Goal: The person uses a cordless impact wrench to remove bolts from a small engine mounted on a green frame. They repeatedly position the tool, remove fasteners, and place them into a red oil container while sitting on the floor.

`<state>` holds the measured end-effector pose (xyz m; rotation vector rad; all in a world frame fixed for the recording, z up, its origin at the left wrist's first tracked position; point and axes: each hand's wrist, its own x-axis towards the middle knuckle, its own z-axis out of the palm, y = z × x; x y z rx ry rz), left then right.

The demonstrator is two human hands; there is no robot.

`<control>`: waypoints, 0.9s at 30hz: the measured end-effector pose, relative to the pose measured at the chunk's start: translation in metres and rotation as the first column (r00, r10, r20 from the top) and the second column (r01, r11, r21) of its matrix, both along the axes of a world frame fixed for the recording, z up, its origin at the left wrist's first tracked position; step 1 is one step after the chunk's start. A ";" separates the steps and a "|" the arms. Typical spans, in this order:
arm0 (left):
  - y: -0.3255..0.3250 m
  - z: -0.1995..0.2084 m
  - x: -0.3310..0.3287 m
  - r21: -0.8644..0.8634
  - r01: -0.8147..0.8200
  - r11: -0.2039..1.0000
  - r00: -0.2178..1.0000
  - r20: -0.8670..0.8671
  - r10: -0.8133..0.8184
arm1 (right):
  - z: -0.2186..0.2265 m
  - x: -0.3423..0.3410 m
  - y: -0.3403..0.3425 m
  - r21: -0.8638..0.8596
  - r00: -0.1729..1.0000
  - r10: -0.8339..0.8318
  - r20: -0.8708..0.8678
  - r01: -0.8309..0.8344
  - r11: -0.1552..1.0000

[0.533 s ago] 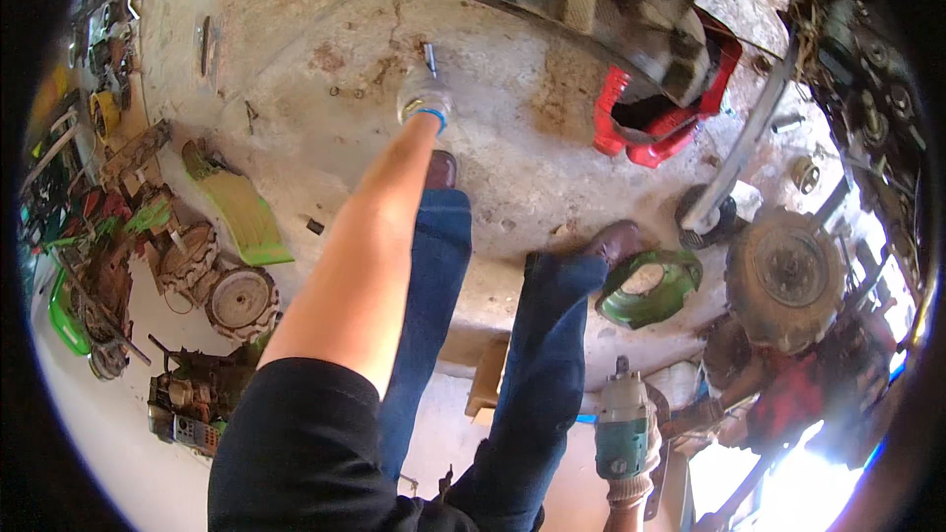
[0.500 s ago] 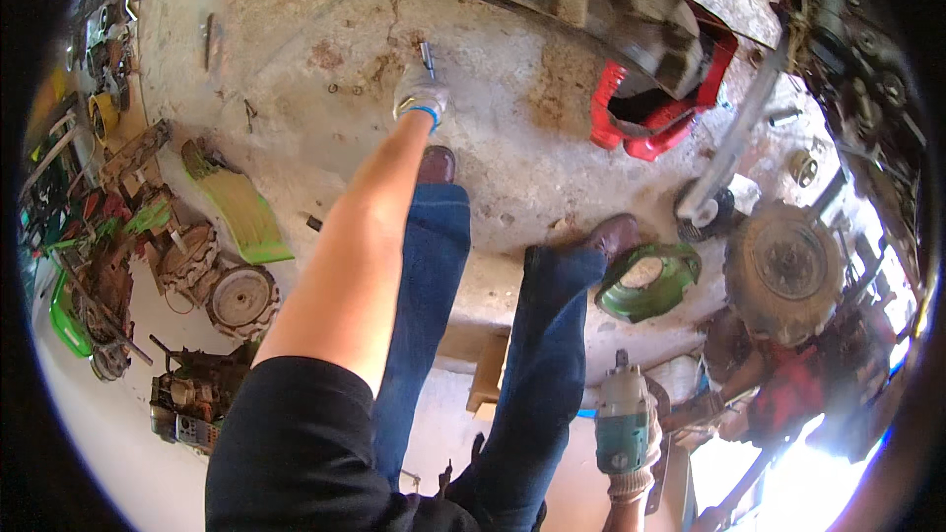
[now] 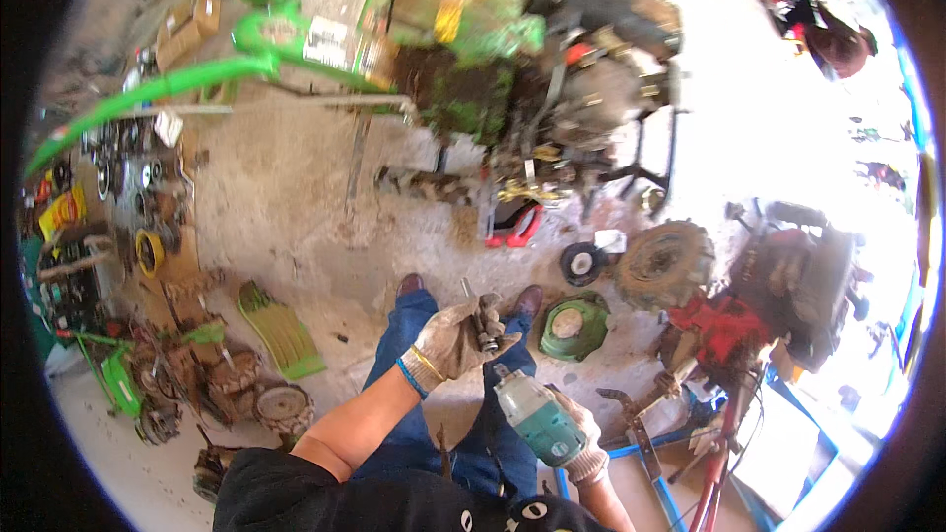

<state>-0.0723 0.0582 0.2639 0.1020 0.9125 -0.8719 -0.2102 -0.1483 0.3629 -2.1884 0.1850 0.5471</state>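
My left hand (image 3: 448, 340), in a pale work glove with a blue band at the wrist, is in front of my thighs. Several dark, cylindrical metal sockets (image 3: 487, 327) lie in its curled fingers, and a thin silvery piece sticks up beside them. My right hand (image 3: 583, 433), gloved too, grips a teal and grey impact wrench (image 3: 542, 420). The wrench's square drive points up and left toward the left hand, a little apart from the sockets. Its handle is mostly hidden by the glove.
A green machine with an exposed engine (image 3: 581, 99) stands ahead. On the right are a green metal ring (image 3: 574, 326), a muddy wheel (image 3: 665, 264) and a red machine (image 3: 719, 330). A green curved panel (image 3: 281, 333) and dirty machine parts (image 3: 212, 365) lie left.
My left hand has come up from the floor to my lap, now holding sockets. My right hand has brought the impact wrench inward, toward the left hand. The view has lifted to show the green machine.
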 end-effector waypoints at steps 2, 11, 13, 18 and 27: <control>-0.023 0.062 0.013 -0.040 -0.051 0.998 0.995 0.085 0.054 | 0.036 0.003 -0.014 0.013 0.998 0.037 0.046 -0.037 0.999; -0.097 0.228 0.048 0.042 -0.028 0.999 0.951 0.310 0.013 | 0.132 0.023 -0.077 0.229 0.873 -0.072 0.483 -0.046 0.972; -0.112 0.248 0.045 -0.040 -0.071 0.997 0.968 0.239 0.078 | 0.149 0.030 -0.093 0.373 0.924 -0.157 0.350 0.016 0.928; -0.144 0.281 0.036 -0.046 -0.239 0.970 0.902 0.359 0.240 | 0.169 0.046 -0.130 0.500 0.951 -0.093 0.295 -0.071 0.863; -0.166 0.302 0.038 0.258 -0.371 0.892 0.856 0.468 0.220 | 0.157 0.075 -0.138 0.363 0.901 -0.082 0.426 -0.087 0.928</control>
